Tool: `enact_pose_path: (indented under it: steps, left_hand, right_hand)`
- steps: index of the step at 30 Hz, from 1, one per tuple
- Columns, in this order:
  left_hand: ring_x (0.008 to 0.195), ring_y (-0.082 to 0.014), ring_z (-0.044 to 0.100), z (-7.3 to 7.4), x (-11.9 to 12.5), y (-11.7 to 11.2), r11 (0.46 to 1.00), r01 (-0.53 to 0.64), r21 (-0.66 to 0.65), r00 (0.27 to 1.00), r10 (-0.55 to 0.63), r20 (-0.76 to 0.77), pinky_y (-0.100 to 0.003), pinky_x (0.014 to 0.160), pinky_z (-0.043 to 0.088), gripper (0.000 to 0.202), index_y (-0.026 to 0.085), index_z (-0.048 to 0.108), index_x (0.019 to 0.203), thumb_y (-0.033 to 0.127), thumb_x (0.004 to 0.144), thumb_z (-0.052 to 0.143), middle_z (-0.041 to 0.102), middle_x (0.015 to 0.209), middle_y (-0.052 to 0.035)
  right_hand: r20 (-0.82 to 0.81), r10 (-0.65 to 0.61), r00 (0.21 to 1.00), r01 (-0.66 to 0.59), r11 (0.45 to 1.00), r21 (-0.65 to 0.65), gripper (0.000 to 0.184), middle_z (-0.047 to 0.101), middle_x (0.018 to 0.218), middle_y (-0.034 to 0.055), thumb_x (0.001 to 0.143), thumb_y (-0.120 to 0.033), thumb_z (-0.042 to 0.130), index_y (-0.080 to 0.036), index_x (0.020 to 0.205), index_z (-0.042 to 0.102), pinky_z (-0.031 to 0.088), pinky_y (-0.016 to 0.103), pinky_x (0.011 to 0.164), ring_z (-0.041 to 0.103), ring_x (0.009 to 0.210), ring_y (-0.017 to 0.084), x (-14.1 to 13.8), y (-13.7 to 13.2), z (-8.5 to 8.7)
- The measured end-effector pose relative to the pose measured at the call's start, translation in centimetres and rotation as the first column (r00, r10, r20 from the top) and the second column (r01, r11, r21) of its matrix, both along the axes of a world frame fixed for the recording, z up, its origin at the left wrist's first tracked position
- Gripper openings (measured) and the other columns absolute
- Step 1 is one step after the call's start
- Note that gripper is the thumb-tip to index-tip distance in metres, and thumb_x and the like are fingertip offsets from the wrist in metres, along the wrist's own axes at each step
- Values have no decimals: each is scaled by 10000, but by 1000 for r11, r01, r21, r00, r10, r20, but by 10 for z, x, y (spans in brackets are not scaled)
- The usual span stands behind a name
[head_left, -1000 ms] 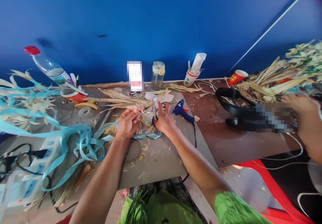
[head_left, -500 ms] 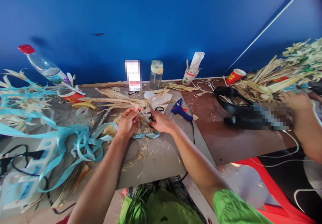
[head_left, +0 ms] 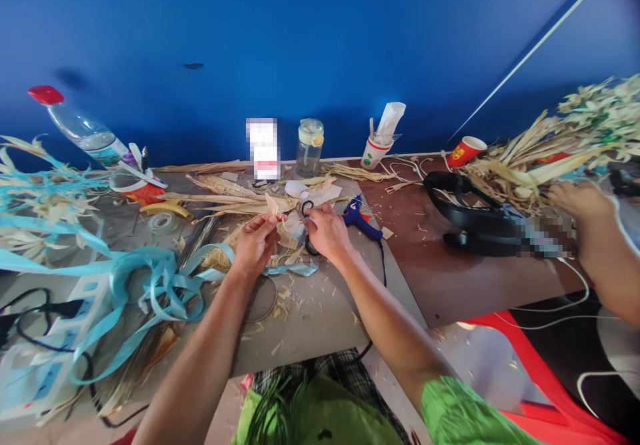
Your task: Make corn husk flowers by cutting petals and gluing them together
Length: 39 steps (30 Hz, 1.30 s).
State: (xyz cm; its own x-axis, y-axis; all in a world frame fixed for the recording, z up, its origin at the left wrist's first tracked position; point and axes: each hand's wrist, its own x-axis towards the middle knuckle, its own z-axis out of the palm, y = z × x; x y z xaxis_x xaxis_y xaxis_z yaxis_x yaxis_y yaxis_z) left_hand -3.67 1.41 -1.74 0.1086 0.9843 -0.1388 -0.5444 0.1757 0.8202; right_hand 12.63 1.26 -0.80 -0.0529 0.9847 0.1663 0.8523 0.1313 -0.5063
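My left hand (head_left: 256, 241) is closed in a pinch on a small pale piece of dried corn husk (head_left: 273, 206), which stands up from the fingertips. Just right of it, my right hand (head_left: 329, 233) has its fingers closed at a pair of scissors (head_left: 310, 245) with black handle loops, one loop above the fingers and one below. Blades are hard to make out against the scraps. Behind both hands lie long dried husk strips (head_left: 230, 203). A blue glue gun (head_left: 363, 221) rests right of my right hand.
Light-blue ribbon (head_left: 160, 278) lies tangled at left, near a white power strip (head_left: 65, 338). A jar (head_left: 310, 148), a paper cup (head_left: 377, 150) and a tilted bottle (head_left: 90, 131) stand along the wall. Another person's hand (head_left: 583, 201) is at the far right by dried husks.
My right hand has shifted slightly right and turned, and the scissors' handle loops now show above and below its fingers. The husk piece stands up more plainly from my left fingertips.
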Motion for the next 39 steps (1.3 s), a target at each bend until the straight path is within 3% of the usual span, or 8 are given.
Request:
enact_pose_path:
  steps: [6,9,13,17,22,27,32,39]
  left_hand:
    - [377,5,256,5,1,-2,1000,13,-10,1000,-13,18,-171,392,233,193,116,669,725,245,632,777,541,550,34]
    - [370,4,242,4,0,-3,999,22,-25,999,-22,25,-172,388,222,200,118,661,715,245,620,783,500,511,52]
    - [395,4,288,4,2,-3,999,28,-28,999,-28,23,-171,410,257,203,121,656,694,234,596,793,570,591,26]
    - [393,3,287,4,2,-4,998,54,-12,998,-54,8,-175,416,269,194,123,652,682,240,603,785,577,608,20]
    - [373,-11,273,6,0,-6,990,142,-9,990,-142,-16,-173,419,273,172,133,646,674,253,640,765,438,459,59]
    - [376,-18,303,7,-2,-7,980,195,-25,980,-196,-31,-174,427,292,190,130,638,649,254,620,779,416,435,61]
    - [415,-24,375,4,-4,-5,981,192,-6,981,-192,-40,-179,440,311,174,135,656,660,240,614,786,548,550,20]
    - [430,-21,388,3,-5,-5,981,191,18,980,-190,-64,-183,436,315,168,138,674,661,237,600,795,644,680,-16]
  right_hand:
    - [-237,407,882,-317,885,343,381,585,1052,86,796,-102,547,-187,1167,530,472,284,757,578,859,161,-8,-5,-4]
    - [-229,464,856,-329,829,452,342,555,1068,100,791,-88,542,-184,1118,521,476,290,759,561,907,170,-13,-8,-4]
    - [-269,445,854,-275,826,492,122,577,945,68,840,-142,516,-206,933,563,467,285,717,549,807,152,-16,-9,-4]
    - [-465,386,797,-195,892,407,81,566,820,31,845,-204,516,-193,784,567,433,251,650,508,681,118,-18,-9,1]
    - [-810,122,574,-171,985,27,141,531,670,-19,759,-318,600,-184,733,567,365,230,576,453,598,101,-19,-7,7]
    - [-946,-51,320,-305,940,-154,211,592,681,-16,648,-333,697,-168,708,581,353,231,584,466,604,93,-17,-3,6]
    - [-963,-125,238,-389,897,-212,243,614,716,-12,628,-301,729,-164,802,629,350,220,567,488,604,88,-14,-1,3]
    - [-977,-175,119,-420,883,-209,229,612,629,-23,587,-271,751,-162,673,569,319,212,520,441,510,65,-13,0,4]
